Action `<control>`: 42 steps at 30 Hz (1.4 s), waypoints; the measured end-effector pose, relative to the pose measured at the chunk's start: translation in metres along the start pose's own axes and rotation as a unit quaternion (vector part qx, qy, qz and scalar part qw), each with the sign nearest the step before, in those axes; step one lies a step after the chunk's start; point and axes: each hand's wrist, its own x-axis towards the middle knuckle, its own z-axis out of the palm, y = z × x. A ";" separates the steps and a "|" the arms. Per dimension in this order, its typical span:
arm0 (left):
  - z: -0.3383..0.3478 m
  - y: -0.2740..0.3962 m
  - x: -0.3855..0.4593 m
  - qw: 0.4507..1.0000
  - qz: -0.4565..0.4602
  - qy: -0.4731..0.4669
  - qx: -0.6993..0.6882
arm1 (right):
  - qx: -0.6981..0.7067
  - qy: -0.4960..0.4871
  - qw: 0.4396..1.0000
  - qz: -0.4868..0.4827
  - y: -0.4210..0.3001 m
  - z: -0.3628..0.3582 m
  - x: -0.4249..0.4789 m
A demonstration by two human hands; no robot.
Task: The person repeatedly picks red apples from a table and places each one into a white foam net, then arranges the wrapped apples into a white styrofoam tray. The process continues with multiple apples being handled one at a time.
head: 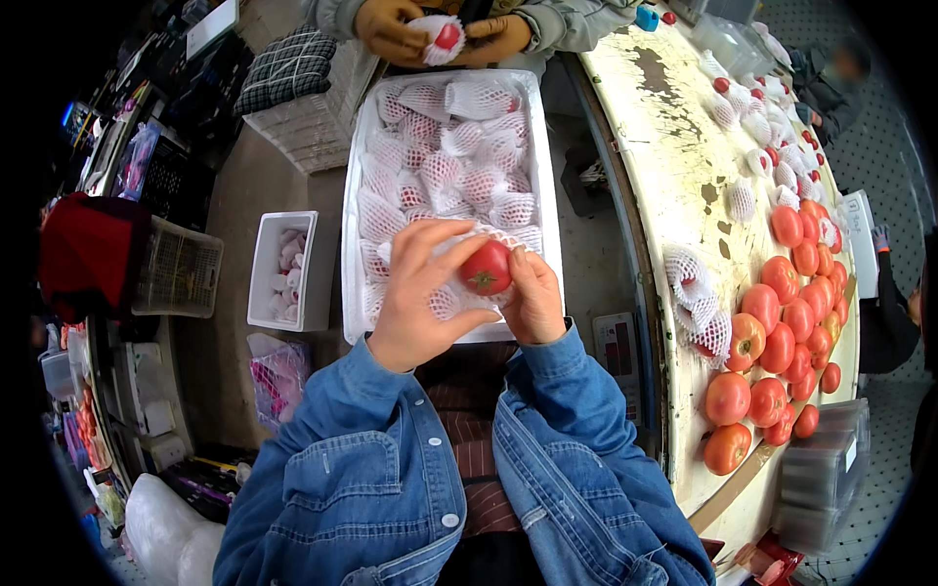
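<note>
A red tomato [486,268] is in my right hand [535,302], its green stem end turned up toward me. White foam netting shows behind the tomato, by the right fingers. My left hand [419,297] curves around the tomato's other side with thumb and fingers spread. One left fingertip reaches the tomato's upper edge; whether it touches is unclear. Both hands are over the near end of a white foam box [350,212]. Inside the box lie many tomatoes in white foam net sleeves [441,170], partly hidden by my hands.
Across the box, another person's gloved hands [392,33] hold a netted fruit [443,38]. On the right, a worn table [659,139] carries loose tomatoes [778,278] and foam nets [689,275]. A smaller foam box [316,271] and a plastic crate [179,267] stand left.
</note>
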 end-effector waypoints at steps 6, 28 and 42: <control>0.011 -0.015 -0.007 0.999 -0.011 -0.030 0.026 | -0.017 -0.056 0.997 0.050 0.017 -0.029 0.010; 0.010 -0.014 -0.016 0.861 -0.239 0.016 -0.449 | -0.120 -0.017 0.982 -0.145 0.014 -0.004 -0.001; 0.011 -0.037 -0.020 0.614 -0.381 -0.012 -0.691 | 0.026 -0.123 0.989 0.076 -0.006 -0.011 0.002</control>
